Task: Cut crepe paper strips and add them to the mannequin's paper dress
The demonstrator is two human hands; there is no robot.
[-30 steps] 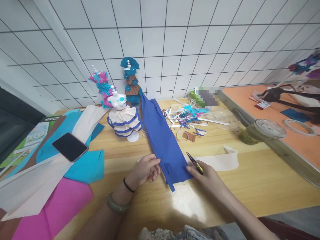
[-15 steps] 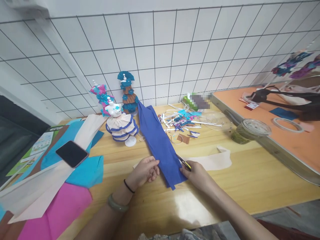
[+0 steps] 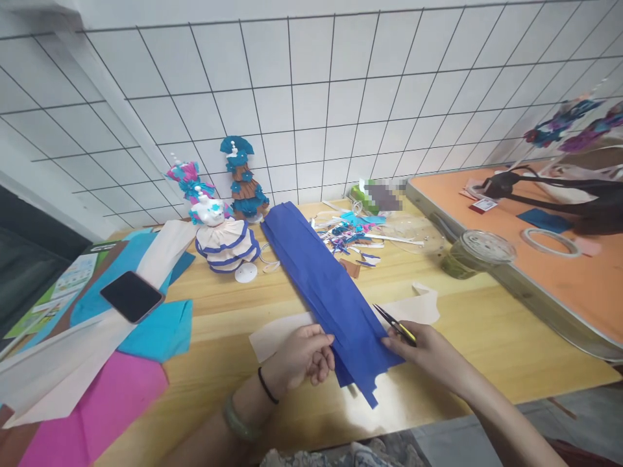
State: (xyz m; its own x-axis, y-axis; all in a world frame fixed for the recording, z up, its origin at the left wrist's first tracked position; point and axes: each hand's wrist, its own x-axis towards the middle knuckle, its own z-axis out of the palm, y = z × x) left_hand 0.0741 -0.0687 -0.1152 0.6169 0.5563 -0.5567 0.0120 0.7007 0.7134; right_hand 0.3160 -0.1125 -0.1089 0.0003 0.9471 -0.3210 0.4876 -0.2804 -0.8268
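A long folded strip of dark blue crepe paper [image 3: 321, 279] slants across the wooden table, its near end notched and uneven. My left hand [image 3: 309, 353] pinches the paper's left edge between thumb and curled fingers. On the other side my right hand [image 3: 421, 344] holds black-and-yellow scissors [image 3: 394, 321] with the blades pointing away, while its fingertips also grip the paper's right edge. Beneath the blue paper lies a cream paper strip [image 3: 277, 331], which shows on both sides. Behind stands a small doll figure [image 3: 226, 243] in a cream skirt with blue bands.
Coloured crepe sheets and a phone [image 3: 131, 296] lie at left. Two more decorated figures, one a brown-and-teal figure [image 3: 246, 185], stand by the tiled wall. Paper scraps [image 3: 350, 233] lie behind the strip. A lidded jar [image 3: 474, 254] stands beside the orange table [image 3: 579, 285].
Both hands have moved right and nearer, drawing the blue paper along with them. Its far end no longer stands up in a peak, and the scissors now show more clearly.
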